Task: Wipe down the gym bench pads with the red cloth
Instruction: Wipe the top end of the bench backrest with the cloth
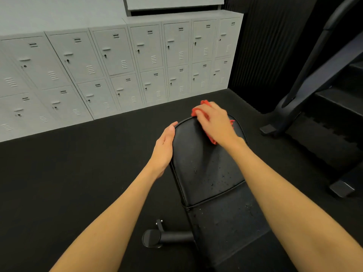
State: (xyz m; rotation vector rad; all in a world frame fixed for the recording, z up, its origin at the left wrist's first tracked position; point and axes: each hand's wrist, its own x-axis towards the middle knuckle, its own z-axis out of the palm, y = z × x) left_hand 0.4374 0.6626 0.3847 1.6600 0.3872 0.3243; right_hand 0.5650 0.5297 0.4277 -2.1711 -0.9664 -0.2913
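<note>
A black padded gym bench runs from the bottom of the view up to the middle; its far pad (204, 163) is glossy and carries small droplets, and the near pad (225, 222) is duller. My right hand (215, 122) presses the red cloth (204, 104) flat on the far end of the far pad; the cloth shows only around my fingers and under my palm. My left hand (164, 150) grips the left edge of the same pad, thumb on top.
Grey lockers (117, 61) line the wall beyond the black rubber floor (78, 173). A black machine frame with feet (341, 188) stands on the right. The bench's crossbar foot (157, 238) sticks out at the lower left.
</note>
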